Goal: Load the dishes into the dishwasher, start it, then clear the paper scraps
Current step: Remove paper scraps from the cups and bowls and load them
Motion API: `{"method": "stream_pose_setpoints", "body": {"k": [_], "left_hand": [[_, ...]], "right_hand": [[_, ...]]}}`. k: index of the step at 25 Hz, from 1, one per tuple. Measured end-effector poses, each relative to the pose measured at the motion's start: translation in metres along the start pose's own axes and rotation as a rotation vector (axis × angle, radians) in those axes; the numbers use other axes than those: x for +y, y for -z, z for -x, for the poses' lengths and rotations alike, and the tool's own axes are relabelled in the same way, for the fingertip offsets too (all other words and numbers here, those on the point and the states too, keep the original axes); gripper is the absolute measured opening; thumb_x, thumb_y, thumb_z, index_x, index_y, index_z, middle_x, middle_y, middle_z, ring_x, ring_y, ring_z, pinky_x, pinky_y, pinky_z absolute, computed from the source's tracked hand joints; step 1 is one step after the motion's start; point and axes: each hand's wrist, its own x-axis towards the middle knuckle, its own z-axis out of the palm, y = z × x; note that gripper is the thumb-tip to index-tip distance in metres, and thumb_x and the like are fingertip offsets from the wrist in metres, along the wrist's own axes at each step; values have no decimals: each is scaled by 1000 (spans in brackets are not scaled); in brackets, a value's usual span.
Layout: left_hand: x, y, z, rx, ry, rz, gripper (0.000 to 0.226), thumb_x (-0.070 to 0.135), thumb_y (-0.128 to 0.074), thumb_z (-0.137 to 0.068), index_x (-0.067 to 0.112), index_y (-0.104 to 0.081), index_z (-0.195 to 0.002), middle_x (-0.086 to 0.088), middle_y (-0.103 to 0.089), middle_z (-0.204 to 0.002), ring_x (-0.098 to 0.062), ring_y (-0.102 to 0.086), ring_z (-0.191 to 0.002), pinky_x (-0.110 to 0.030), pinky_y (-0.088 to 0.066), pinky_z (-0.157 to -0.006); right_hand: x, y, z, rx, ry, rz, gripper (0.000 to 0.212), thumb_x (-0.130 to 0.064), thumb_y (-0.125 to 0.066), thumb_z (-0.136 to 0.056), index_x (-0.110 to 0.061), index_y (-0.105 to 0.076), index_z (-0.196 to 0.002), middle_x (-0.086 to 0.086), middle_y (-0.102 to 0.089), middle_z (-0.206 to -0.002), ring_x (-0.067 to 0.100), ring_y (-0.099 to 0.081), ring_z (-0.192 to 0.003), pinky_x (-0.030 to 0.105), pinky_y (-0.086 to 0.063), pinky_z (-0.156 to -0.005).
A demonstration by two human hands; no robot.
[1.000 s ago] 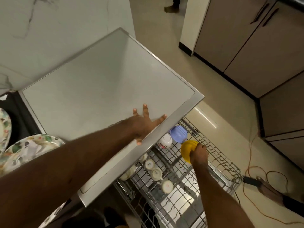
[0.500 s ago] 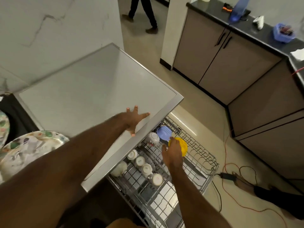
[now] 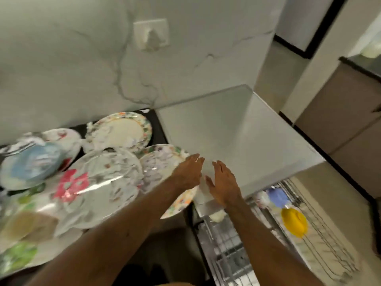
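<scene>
Hands: left hand [image 3: 187, 172] + right hand [image 3: 223, 182] mid-frame, fingers [image 3: 218, 167] straight, holding nothing | plates [image 3: 99, 174] piled left of frame, rack [image 3: 321, 244] out lower right | risk imo: rushed grab clips overhanging floral plate [image 3: 156, 168], it drops

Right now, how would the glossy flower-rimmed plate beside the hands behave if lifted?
The glossy flower-rimmed plate looks stiff and probably breakable. Its shiny glaze may be slippery. It seems to overhang the black counter edge, so a push might tip it.

My left hand [image 3: 188, 171]: fingers straight, back up, forearm stretched forward. My right hand [image 3: 223, 182]: fingers straight, thumb spread, just beside the left.
</scene>
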Motion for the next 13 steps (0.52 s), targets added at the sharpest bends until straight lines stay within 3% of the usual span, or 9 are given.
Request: {"method": "stream_pose_setpoints", "body": {"k": [4,7,10,13], "left_hand": [[-99,16,81,98,246,15,62,20,-50,-105,12,-25,-161,-13,-17,-169,-30,-18,-156,-36,-14,-124],[-149,27,131,149,367,81,63,21,-56,-102,13,-30,-160,-11,-21,-169,-28,-18,-156,-35,-19,-123],[-187,30,177,244,457,94,57,27,-53,-103,16,-37,-157,-11,-25,-168,-28,-21,-155,-40,-20,-125],[-220,32,223,319,605,1,64,38,-56,-102,19,-32,-158,-13,-13,-171,-31,-10,-158,-50,-9,-127]], "right_hand": [[-107,-52,-2,-115,216,-55,83,-66,-29,-95,-13,-38,-159,9,-41,-162,28,-40,-148,35,-25,-123],[-176,-85,-2,-197,323,-76,68,-54,-46,-104,-15,-37,-159,6,-40,-163,25,-40,-148,33,-25,-123],[-228,-106,-1,-247,443,-55,59,-39,-50,-106,-14,-38,-158,8,-42,-162,26,-41,-147,35,-27,-121],[-261,-125,2,-225,517,-27,58,-36,-55,-102,-14,-42,-155,9,-44,-160,26,-41,-147,37,-28,-122]]}}
